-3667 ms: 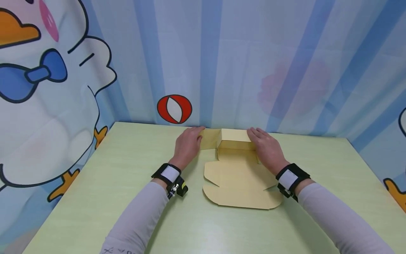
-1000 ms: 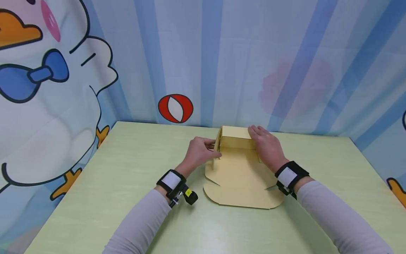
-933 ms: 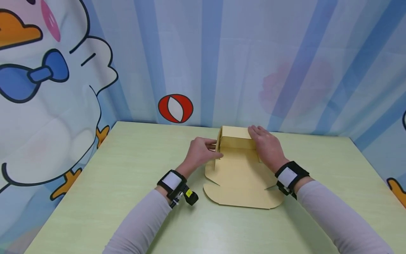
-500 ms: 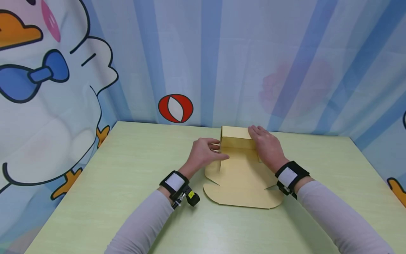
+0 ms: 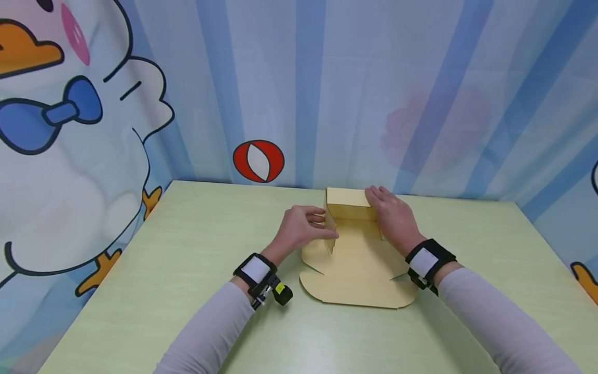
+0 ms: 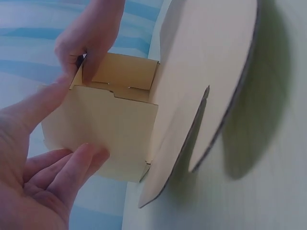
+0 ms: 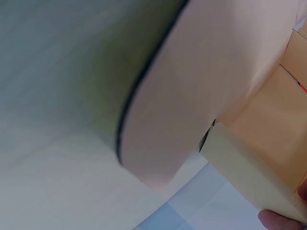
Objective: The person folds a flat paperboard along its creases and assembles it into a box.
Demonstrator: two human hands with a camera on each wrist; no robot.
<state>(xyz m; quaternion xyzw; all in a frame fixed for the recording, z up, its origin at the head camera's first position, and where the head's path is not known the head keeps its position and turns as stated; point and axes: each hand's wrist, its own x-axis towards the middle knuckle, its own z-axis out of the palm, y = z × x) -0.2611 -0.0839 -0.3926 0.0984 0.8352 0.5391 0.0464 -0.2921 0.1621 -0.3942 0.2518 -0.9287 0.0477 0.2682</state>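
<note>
A tan cardboard box blank [image 5: 357,254], partly folded, lies on the table, its far wall [image 5: 350,212] raised. My left hand [image 5: 299,227] holds the upright left side flap [image 6: 108,117]: the fingers press on its outer face and the thumb reaches its edge. My right hand [image 5: 397,221] grips the far right corner, with fingertips [image 7: 278,221] on the right side wall [image 7: 244,167] in the right wrist view. Nearer my body, the slotted lid part with its rounded front flap [image 5: 357,292] lies flat.
The pale green table [image 5: 210,228] extends around the cardboard on all sides. Behind it hangs a blue striped curtain [image 5: 355,104] printed with a duck and a red-and-white ball.
My left hand has come from the far left flap, standing it up along the side and swinging it inward to the right. My right hand stays at the right corner.
</note>
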